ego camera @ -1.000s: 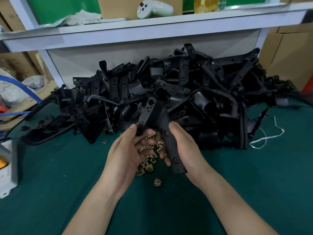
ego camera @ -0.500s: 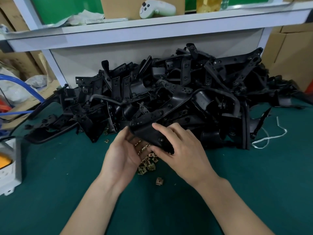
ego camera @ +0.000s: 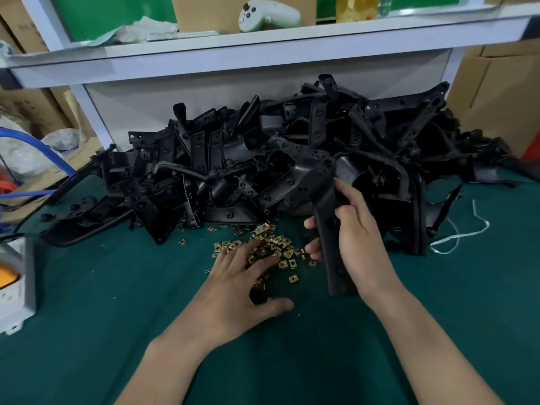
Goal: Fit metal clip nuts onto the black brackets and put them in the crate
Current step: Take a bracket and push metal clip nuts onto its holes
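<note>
My right hand [ego camera: 355,235] grips a long black bracket [ego camera: 331,247], holding it nearly upright above the green table, its bent top end reaching up to the pile. My left hand [ego camera: 238,283] lies palm down with its fingers spread over a scatter of brass-coloured clip nuts [ego camera: 280,247] on the mat, fingertips touching them. A big heap of black brackets [ego camera: 292,159] fills the back of the table. No crate is in view.
A white shelf [ego camera: 263,54] overhangs the heap, carrying a white controller [ego camera: 267,14] and cardboard. A white box with a yellow part [ego camera: 14,285] stands at the left edge, blue hoses [ego camera: 43,153] behind it. A white string [ego camera: 461,229] lies at the right.
My right hand turned the bracket from lying across to nearly upright and moved it right. My left hand let go of it and dropped flat onto the clip nuts.
</note>
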### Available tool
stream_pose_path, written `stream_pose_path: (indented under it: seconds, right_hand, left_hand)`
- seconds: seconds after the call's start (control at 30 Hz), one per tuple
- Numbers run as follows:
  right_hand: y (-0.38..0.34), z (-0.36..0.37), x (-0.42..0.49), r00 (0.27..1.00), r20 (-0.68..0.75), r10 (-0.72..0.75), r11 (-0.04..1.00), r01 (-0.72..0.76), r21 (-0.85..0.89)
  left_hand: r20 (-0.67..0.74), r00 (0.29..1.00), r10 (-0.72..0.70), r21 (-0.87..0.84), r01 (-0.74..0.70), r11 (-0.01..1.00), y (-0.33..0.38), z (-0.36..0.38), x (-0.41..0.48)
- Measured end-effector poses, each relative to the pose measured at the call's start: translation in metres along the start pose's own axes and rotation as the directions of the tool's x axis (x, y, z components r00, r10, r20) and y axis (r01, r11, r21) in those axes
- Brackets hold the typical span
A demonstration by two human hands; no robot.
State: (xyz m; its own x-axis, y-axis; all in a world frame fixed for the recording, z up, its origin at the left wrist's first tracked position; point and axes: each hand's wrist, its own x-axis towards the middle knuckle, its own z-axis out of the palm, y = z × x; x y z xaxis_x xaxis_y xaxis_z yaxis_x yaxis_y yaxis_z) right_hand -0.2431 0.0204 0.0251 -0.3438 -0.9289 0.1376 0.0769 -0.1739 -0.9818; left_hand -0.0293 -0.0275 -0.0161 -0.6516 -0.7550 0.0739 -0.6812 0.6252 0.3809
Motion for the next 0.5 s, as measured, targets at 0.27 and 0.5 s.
stream_pose_path:
  seconds: [0.27, 0.5]
  right_hand:
    - [0.002, -0.015, -0.001, 0.983, 0.166, 0.082, 0.908, -0.005, -0.418]
    - [0.004, -0.017, -0.004, 0.946, 0.264, 0.186, 0.656, 0.081, -0.751]
  left_hand:
    - [-0.245, 0.969, -0.015, 0.106, 0.042, 0.993, -0.005, -0.007, 0.01]
    - [-0.37, 0.928, 0.049, 0.218, 0.036, 0.975, -0.001, -0.007, 0.009]
